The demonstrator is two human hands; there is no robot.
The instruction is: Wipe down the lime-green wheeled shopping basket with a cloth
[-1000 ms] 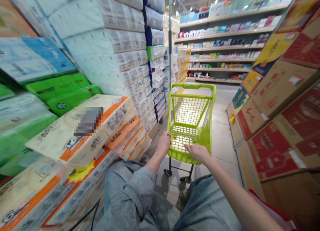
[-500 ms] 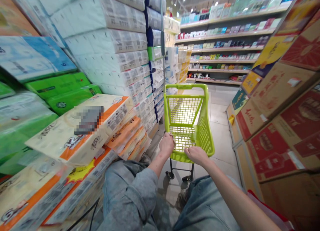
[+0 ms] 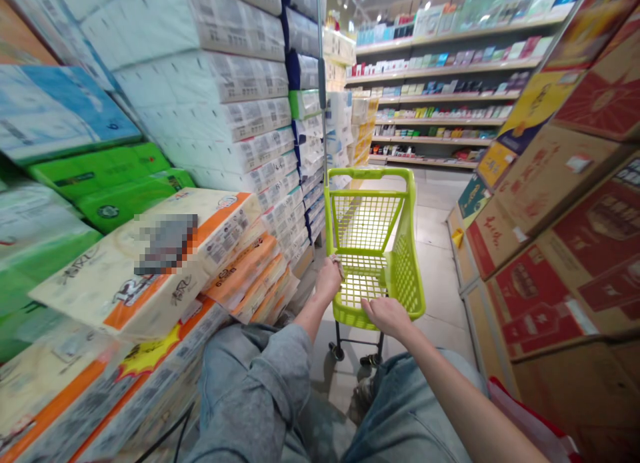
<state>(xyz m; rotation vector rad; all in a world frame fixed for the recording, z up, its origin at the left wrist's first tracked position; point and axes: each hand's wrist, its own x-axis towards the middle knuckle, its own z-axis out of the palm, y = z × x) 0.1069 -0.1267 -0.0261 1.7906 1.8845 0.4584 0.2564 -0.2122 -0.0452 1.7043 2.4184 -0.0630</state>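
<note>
A lime-green plastic shopping cart basket [image 3: 419,269] with lattice walls stands in front of me on dark wheeled legs. My left hand [image 3: 327,281] is at its left rim, fingers closed around a small crumpled pale cloth [image 3: 337,267] pressed against that rim. My right hand [image 3: 389,315] grips the near rim of the basket, fingers curled over the edge. Through the lattice floor of the basket, no goods show. A thin grey pole [image 3: 322,83] rises at the basket's far left corner.
Packs of tissue [image 3: 170,249] are piled close on my left, a blurred-out item on top; taller white stacks [image 3: 240,69] stand beyond. Red and brown cartons [image 3: 550,276] line the right. Shelves of boxed goods [image 3: 440,96] cross the far end above the tiled floor [image 3: 440,229].
My left hand has slid slightly forward along the left rim with the cloth. My right hand keeps its grip on the near rim. The view has shifted a little to the right.
</note>
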